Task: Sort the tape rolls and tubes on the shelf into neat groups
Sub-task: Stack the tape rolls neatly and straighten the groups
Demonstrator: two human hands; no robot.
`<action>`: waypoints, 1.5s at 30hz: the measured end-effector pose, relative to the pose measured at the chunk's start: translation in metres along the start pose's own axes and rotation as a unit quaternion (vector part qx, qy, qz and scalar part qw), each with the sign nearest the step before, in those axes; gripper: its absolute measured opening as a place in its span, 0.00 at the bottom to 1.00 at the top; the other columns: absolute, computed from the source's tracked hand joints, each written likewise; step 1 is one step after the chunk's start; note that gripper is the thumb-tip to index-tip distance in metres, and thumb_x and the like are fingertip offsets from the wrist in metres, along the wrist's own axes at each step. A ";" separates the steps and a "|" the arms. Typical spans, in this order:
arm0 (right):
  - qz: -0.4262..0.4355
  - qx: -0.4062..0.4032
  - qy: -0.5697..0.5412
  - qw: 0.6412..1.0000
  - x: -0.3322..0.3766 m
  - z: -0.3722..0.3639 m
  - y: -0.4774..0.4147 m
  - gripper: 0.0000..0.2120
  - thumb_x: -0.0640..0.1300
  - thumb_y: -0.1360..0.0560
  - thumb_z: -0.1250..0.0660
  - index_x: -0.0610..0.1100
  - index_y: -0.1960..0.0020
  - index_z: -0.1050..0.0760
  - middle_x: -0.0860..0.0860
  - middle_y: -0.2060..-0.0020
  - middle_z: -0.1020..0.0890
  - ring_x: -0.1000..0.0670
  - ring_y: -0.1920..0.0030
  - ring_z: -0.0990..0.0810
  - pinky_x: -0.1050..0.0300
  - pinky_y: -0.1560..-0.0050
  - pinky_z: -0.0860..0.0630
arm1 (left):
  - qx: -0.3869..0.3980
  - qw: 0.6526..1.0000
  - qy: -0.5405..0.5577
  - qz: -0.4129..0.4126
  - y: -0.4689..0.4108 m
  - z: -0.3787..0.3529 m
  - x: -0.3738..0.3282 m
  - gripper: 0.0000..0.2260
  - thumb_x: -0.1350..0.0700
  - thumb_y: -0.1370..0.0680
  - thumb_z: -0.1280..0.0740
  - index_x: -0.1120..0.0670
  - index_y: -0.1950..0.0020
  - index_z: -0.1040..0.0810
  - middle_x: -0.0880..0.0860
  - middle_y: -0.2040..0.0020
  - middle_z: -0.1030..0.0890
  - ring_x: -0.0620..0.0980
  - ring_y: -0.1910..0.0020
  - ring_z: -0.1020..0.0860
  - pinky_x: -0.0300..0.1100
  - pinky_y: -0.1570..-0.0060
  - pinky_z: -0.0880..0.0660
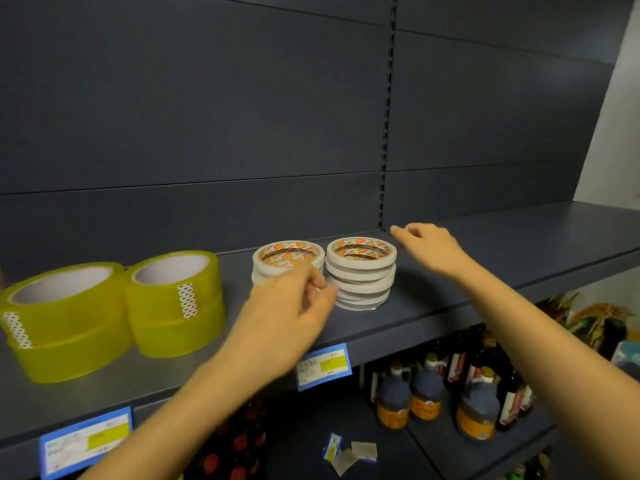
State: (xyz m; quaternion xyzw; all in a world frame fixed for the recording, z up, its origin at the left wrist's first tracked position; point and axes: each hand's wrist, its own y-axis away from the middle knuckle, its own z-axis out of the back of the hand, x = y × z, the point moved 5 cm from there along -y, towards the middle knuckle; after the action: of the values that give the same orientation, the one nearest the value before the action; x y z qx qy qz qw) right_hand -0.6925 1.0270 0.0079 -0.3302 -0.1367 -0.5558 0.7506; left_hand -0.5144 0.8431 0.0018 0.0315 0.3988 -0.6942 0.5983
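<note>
Two stacks of wide yellow tape rolls (pixel 114 313) stand side by side at the left of the dark grey shelf (pixel 519 251). Two stacks of thin white tape rolls stand mid-shelf: the left stack (pixel 287 258) and the right stack (pixel 362 271). My left hand (pixel 294 306) hovers in front of the left white stack, fingers loosely curled, holding nothing that I can see. It hides that stack's lower rolls. My right hand (pixel 429 247) is just right of the right white stack, fingers relaxed and empty. No tubes are in view.
The shelf's back panel rises right behind the stacks. Blue and yellow price tags (pixel 323 365) hang on the shelf's front edge. Dark bottles (pixel 426 389) fill the lower shelf at the right, and paper scraps (pixel 349 453) lie below.
</note>
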 end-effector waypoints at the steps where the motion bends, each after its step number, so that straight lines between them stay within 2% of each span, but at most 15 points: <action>1: -0.008 0.025 -0.065 0.998 -0.004 -0.007 -0.001 0.20 0.55 0.20 0.46 0.44 0.62 0.27 0.50 0.64 0.23 0.47 0.58 0.25 0.52 0.54 0.29 | 0.032 0.999 0.031 0.015 0.002 -0.009 -0.001 0.09 0.43 0.25 0.41 0.45 0.51 0.27 0.43 0.60 0.22 0.41 0.62 0.25 0.33 0.62 0.29; 4: -0.060 0.120 -0.253 0.958 -0.010 -0.033 -0.003 0.19 0.53 0.18 0.49 0.44 0.53 0.24 0.48 0.55 0.19 0.51 0.55 0.22 0.56 0.49 0.26 | 0.132 0.982 0.109 0.080 0.007 -0.042 0.003 0.25 0.39 0.25 0.42 0.46 0.30 0.37 0.44 0.42 0.23 0.33 0.48 0.26 0.27 0.49 0.29; 6: -0.070 0.171 -0.342 0.921 -0.012 -0.051 -0.007 0.22 0.54 0.18 0.50 0.44 0.48 0.21 0.47 0.49 0.17 0.51 0.48 0.21 0.58 0.46 0.26 | 0.169 0.968 0.143 0.120 0.006 -0.062 0.008 0.34 0.35 0.26 0.43 0.44 0.24 0.51 0.44 0.26 0.39 0.38 0.30 0.37 0.38 0.31 0.38; 7: -0.071 0.194 -0.379 0.902 -0.012 -0.058 -0.009 0.23 0.55 0.18 0.51 0.44 0.47 0.21 0.47 0.47 0.17 0.50 0.45 0.20 0.57 0.43 0.26 | 0.169 0.965 0.152 0.134 0.004 -0.070 0.009 0.36 0.35 0.26 0.44 0.44 0.23 0.56 0.42 0.23 0.48 0.38 0.26 0.46 0.40 0.27 0.47; 9: -0.067 0.242 -0.427 0.869 -0.013 -0.071 -0.013 0.25 0.57 0.19 0.52 0.44 0.44 0.20 0.47 0.45 0.17 0.49 0.42 0.21 0.54 0.39 0.28 | 0.139 0.962 0.172 0.161 -0.002 -0.080 0.008 0.37 0.35 0.25 0.45 0.46 0.24 0.62 0.40 0.24 0.58 0.32 0.31 0.57 0.34 0.32 0.58; 11: -0.056 0.282 -0.458 0.841 -0.012 -0.080 -0.016 0.26 0.57 0.19 0.52 0.45 0.43 0.21 0.48 0.45 0.17 0.50 0.42 0.20 0.55 0.41 0.27 | 0.093 0.955 0.202 0.195 -0.009 -0.088 0.005 0.36 0.38 0.23 0.46 0.47 0.24 0.63 0.39 0.24 0.60 0.31 0.35 0.57 0.32 0.36 0.57; 17: -0.058 0.303 -0.482 0.820 -0.028 -0.087 -0.025 0.25 0.60 0.20 0.52 0.47 0.40 0.24 0.50 0.42 0.19 0.53 0.40 0.21 0.54 0.34 0.30 | -0.051 0.899 0.340 0.271 -0.046 -0.108 0.015 0.25 0.52 0.18 0.47 0.54 0.23 0.52 0.52 0.22 0.50 0.50 0.24 0.49 0.44 0.25 0.52; 20: -0.050 0.291 -0.478 0.827 -0.037 -0.083 -0.027 0.26 0.61 0.20 0.53 0.50 0.48 0.19 0.52 0.45 0.17 0.54 0.41 0.22 0.56 0.35 0.31 | -0.060 0.846 0.445 0.287 -0.062 -0.123 0.012 0.33 0.40 0.26 0.44 0.52 0.24 0.46 0.49 0.24 0.42 0.48 0.25 0.43 0.47 0.25 0.49; 22: -0.051 0.270 -0.468 0.840 -0.043 -0.079 -0.030 0.26 0.61 0.20 0.53 0.51 0.52 0.19 0.54 0.47 0.16 0.55 0.42 0.21 0.56 0.36 0.31 | -0.038 0.844 0.474 0.247 -0.067 -0.130 0.007 0.31 0.35 0.26 0.46 0.48 0.27 0.36 0.46 0.28 0.32 0.43 0.29 0.34 0.44 0.28 0.41; 25: -0.064 0.231 -0.467 0.851 -0.051 -0.072 -0.041 0.26 0.59 0.19 0.54 0.48 0.53 0.20 0.53 0.55 0.14 0.56 0.49 0.19 0.58 0.43 0.28 | -0.068 0.824 0.500 0.257 -0.085 -0.132 0.014 0.29 0.36 0.21 0.55 0.51 0.40 0.22 0.49 0.41 0.19 0.43 0.40 0.23 0.35 0.47 0.29; 29: -0.110 0.206 -0.511 0.827 -0.053 -0.074 -0.054 0.31 0.60 0.19 0.55 0.38 0.37 0.26 0.44 0.40 0.21 0.47 0.38 0.25 0.51 0.34 0.31 | -0.127 0.783 0.523 0.312 -0.107 -0.134 0.030 0.35 0.35 0.22 0.58 0.56 0.48 0.19 0.56 0.48 0.17 0.50 0.46 0.20 0.41 0.50 0.26; 32: -0.118 0.211 -0.549 0.800 -0.048 -0.082 -0.056 0.31 0.61 0.20 0.55 0.39 0.37 0.26 0.45 0.43 0.20 0.48 0.43 0.21 0.54 0.43 0.26 | -0.149 0.775 0.532 0.306 -0.118 -0.137 0.036 0.34 0.34 0.22 0.55 0.57 0.55 0.18 0.54 0.60 0.15 0.50 0.58 0.17 0.41 0.59 0.22; 35: -0.108 0.204 -0.560 0.796 -0.044 -0.086 -0.058 0.31 0.62 0.20 0.56 0.43 0.45 0.22 0.47 0.51 0.16 0.51 0.51 0.18 0.56 0.53 0.24 | -0.164 0.766 0.541 0.306 -0.125 -0.142 0.040 0.32 0.34 0.23 0.52 0.57 0.57 0.18 0.55 0.63 0.15 0.49 0.65 0.16 0.39 0.65 0.21; 41: -0.100 0.205 -0.567 0.792 -0.034 -0.090 -0.064 0.34 0.65 0.22 0.57 0.46 0.57 0.18 0.45 0.59 0.14 0.48 0.56 0.15 0.53 0.53 0.21 | -0.172 0.781 0.513 0.311 -0.136 -0.147 0.044 0.33 0.34 0.23 0.52 0.59 0.50 0.18 0.57 0.56 0.15 0.53 0.54 0.17 0.44 0.50 0.22; 45: -0.079 0.220 -0.581 0.779 -0.033 -0.093 -0.070 0.36 0.67 0.23 0.57 0.45 0.52 0.18 0.46 0.56 0.14 0.49 0.53 0.15 0.53 0.50 0.22 | -0.187 0.782 0.511 0.302 -0.143 -0.147 0.050 0.36 0.33 0.23 0.53 0.59 0.49 0.18 0.59 0.52 0.16 0.55 0.50 0.18 0.47 0.45 0.23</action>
State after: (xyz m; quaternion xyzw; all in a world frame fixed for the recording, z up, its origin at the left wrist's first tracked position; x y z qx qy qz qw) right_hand -0.7834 0.9798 -0.0561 -0.4043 -0.6914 -0.2704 0.5342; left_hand -0.7147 0.8843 -0.0502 0.3883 0.7383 -0.2717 0.4800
